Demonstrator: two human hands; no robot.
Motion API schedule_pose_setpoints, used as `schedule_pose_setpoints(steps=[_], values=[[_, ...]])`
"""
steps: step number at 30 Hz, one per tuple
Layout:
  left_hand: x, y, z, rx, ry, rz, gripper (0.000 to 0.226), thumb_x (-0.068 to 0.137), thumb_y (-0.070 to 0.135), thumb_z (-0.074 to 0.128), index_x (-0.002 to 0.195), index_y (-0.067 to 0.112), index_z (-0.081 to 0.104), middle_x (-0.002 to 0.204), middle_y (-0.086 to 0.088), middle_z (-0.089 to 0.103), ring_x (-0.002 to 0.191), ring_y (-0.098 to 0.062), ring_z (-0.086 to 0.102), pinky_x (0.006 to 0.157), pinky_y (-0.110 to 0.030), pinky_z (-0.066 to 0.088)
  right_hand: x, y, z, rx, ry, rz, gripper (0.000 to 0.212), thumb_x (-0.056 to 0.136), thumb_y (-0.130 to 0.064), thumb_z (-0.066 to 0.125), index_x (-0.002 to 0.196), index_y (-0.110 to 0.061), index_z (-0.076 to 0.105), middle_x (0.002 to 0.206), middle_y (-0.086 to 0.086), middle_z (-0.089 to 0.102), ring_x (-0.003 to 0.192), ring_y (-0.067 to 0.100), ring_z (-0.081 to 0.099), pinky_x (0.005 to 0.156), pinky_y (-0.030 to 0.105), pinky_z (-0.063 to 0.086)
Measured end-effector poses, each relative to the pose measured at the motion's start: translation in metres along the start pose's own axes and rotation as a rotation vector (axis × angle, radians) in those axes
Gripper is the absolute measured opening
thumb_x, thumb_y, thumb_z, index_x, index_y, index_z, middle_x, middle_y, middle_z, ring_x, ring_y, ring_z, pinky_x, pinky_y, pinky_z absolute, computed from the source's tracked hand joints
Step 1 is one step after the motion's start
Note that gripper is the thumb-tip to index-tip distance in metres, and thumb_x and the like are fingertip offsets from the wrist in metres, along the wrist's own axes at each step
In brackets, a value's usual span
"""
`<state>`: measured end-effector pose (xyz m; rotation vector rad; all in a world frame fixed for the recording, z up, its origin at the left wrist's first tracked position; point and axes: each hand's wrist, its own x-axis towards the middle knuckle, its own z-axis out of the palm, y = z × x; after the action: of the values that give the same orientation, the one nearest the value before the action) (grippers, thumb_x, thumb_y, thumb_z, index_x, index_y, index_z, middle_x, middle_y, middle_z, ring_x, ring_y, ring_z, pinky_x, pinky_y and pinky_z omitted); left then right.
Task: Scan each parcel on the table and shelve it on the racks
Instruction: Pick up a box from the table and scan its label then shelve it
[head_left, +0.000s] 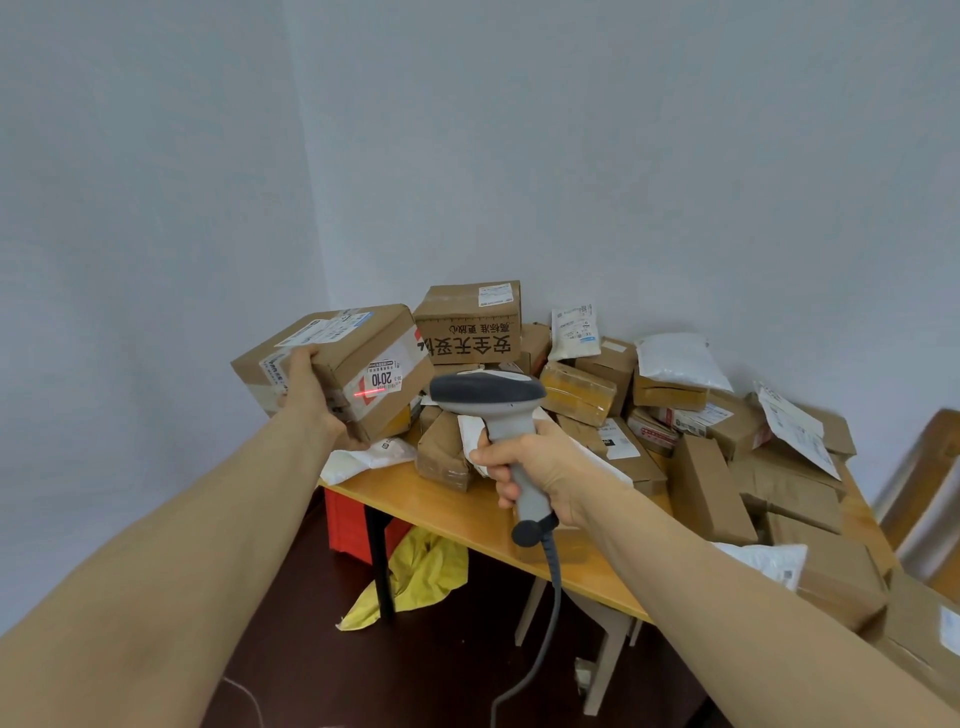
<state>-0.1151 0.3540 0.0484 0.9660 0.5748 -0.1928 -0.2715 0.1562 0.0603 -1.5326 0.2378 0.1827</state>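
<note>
- A person's right hand (540, 467) is curled tight round the grip of a grey handheld scanner (491, 397). Its coiled cable (551, 587) drops toward six o'clock, past the table edge to the floor.
- At nine o'clock of the scanner, the left hand (311, 400) grips the near end of a cardboard parcel (332, 353), fingers and thumb wrapped round its edge. The parcel is held in the air beyond the table's left end and tilted, apparently to turn its labelled side toward the scanner head.
- A short red laser line (362, 395) falls on that side, at seven o'clock of the sticker marked "2010" (383, 378). It looks to sit beside the sticker, not across a barcode, so the aim likely needs a small correction.
- The wooden table (457, 519) stretches toward three o'clock. A red crate (350, 519) and a crumpled yellow bag (423, 574) lie beneath its left end.
- From twelve to three o'clock of the scanner, unscanned parcels are heaped in the wall corner. A printed carton (470, 325) sits on top and a white mailer bag (675, 361) lies further right.
- No racks are in view.
</note>
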Motion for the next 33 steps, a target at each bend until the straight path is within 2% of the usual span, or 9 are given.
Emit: schedule_pose_setpoints(steps=[5, 11, 14, 18, 22, 24, 27, 29, 33], values=[[0.003, 0.001, -0.004, 0.0, -0.011, -0.003, 0.083, 0.049, 0.057, 0.07, 0.124, 0.028, 0.051, 0.112, -0.003, 0.067, 0.097, -0.028, 0.061, 0.084, -0.056, 0.044, 0.008, 0.003, 0.007, 0.004, 0.014, 0.003, 0.016, 0.083, -0.001, 0.068, 0.074, -0.009, 0.057, 0.051, 0.005, 0.046, 0.039, 0.014, 0.038, 0.048, 0.025, 0.042], [0.006, 0.001, -0.017, 0.081, -0.076, -0.039, 0.059, 0.053, 0.057, 0.069, 0.102, 0.026, 0.06, 0.107, -0.003, 0.07, 0.093, -0.025, 0.063, 0.077, -0.044, 0.048, 0.022, 0.009, 0.013, 0.083, 0.05, -0.018, 0.017, 0.079, -0.003, 0.073, 0.092, -0.003, 0.062, 0.055, 0.008, 0.056, 0.042, 0.015, 0.045, 0.053, 0.028, 0.049], [0.0, -0.006, -0.03, 0.151, -0.14, -0.036, 0.04, 0.073, 0.054, 0.065, 0.097, 0.023, 0.058, 0.098, -0.007, 0.069, 0.084, -0.026, 0.062, 0.067, -0.039, 0.048, 0.033, 0.015, 0.009, 0.254, 0.144, -0.03, 0.02, 0.079, 0.005, 0.071, 0.097, -0.001, 0.064, 0.064, 0.012, 0.065, 0.051, 0.018, 0.058, 0.056, 0.028, 0.055], [-0.02, -0.017, -0.066, 0.216, -0.262, -0.072, 0.044, 0.075, 0.051, 0.065, 0.107, 0.021, 0.063, 0.099, -0.01, 0.07, 0.087, -0.029, 0.065, 0.07, -0.04, 0.05, 0.043, 0.029, 0.003, 0.429, 0.163, -0.002, 0.014, 0.085, 0.003, 0.066, 0.096, -0.005, 0.065, 0.081, 0.017, 0.07, 0.073, 0.025, 0.068, 0.068, 0.033, 0.06], [-0.058, -0.031, -0.108, 0.226, -0.312, 0.013, 0.034, 0.082, 0.04, 0.06, 0.108, 0.019, 0.065, 0.09, -0.008, 0.072, 0.078, -0.026, 0.068, 0.073, -0.038, 0.053, 0.051, 0.047, 0.011, 0.438, 0.071, 0.043, 0.014, 0.087, -0.005, 0.066, 0.099, -0.013, 0.064, 0.101, 0.017, 0.069, 0.096, 0.03, 0.067, 0.086, 0.041, 0.054], [-0.083, -0.042, -0.131, 0.208, -0.325, 0.05, 0.04, 0.078, 0.036, 0.061, 0.112, 0.016, 0.065, 0.097, -0.01, 0.072, 0.081, -0.027, 0.068, 0.078, -0.039, 0.054, 0.048, 0.057, 0.022, 0.432, -0.006, 0.072, 0.019, 0.085, -0.011, 0.068, 0.103, -0.013, 0.064, 0.112, 0.018, 0.066, 0.108, 0.033, 0.062, 0.089, 0.043, 0.051], [-0.125, -0.067, -0.173, 0.155, -0.249, 0.078, 0.051, 0.07, 0.032, 0.07, 0.117, 0.013, 0.065, 0.108, -0.014, 0.069, 0.088, -0.029, 0.066, 0.087, -0.042, 0.051, 0.032, 0.079, 0.046, 0.433, -0.182, 0.147, 0.049, 0.075, -0.022, 0.074, 0.121, -0.011, 0.061, 0.123, 0.019, 0.063, 0.115, 0.034, 0.06, 0.091, 0.045, 0.051], [-0.157, -0.087, -0.204, 0.135, -0.16, 0.098, 0.055, 0.066, 0.03, 0.072, 0.118, 0.012, 0.064, 0.111, -0.015, 0.068, 0.089, -0.03, 0.065, 0.088, -0.042, 0.05, 0.012, 0.095, 0.066, 0.43, -0.276, 0.201, 0.043, 0.074, -0.024, 0.073, 0.114, -0.011, 0.064, 0.115, 0.017, 0.066, 0.107, 0.033, 0.065, 0.09, 0.046, 0.052], [-0.228, -0.122, -0.273, 0.107, -0.006, 0.115, 0.048, 0.067, 0.031, 0.068, 0.112, 0.013, 0.066, 0.107, -0.014, 0.07, 0.087, -0.028, 0.067, 0.085, -0.041, 0.052, -0.042, 0.13, 0.116, 0.427, -0.474, 0.265, 0.058, 0.071, -0.02, 0.073, 0.127, -0.01, 0.059, 0.099, 0.014, 0.069, 0.081, 0.028, 0.069, 0.066, 0.039, 0.058]])
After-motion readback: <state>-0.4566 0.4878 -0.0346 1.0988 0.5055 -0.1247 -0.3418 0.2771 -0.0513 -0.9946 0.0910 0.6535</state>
